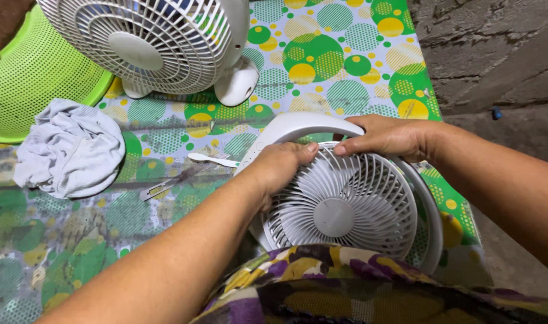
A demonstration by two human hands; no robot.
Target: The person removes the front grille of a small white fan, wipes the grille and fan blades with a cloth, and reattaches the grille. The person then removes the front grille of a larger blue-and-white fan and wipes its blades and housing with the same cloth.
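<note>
I press my left hand [283, 162] and right hand [385, 137] flat on the white fan's grille [346, 207], fingertips gripping its top rim to steady it.

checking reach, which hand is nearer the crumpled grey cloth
Left. The left hand rests on the white fan's grille, on the side toward the crumpled grey cloth; the right hand grips the grille's far edge.

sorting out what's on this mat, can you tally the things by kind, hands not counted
White fans: 2, one under the left hand and right hand, one standing behind
Green perforated baskets: 1
Crumpled pale cloths: 1
Small white tools: 1
Flat grey metal pieces: 1
Total: 6
</note>
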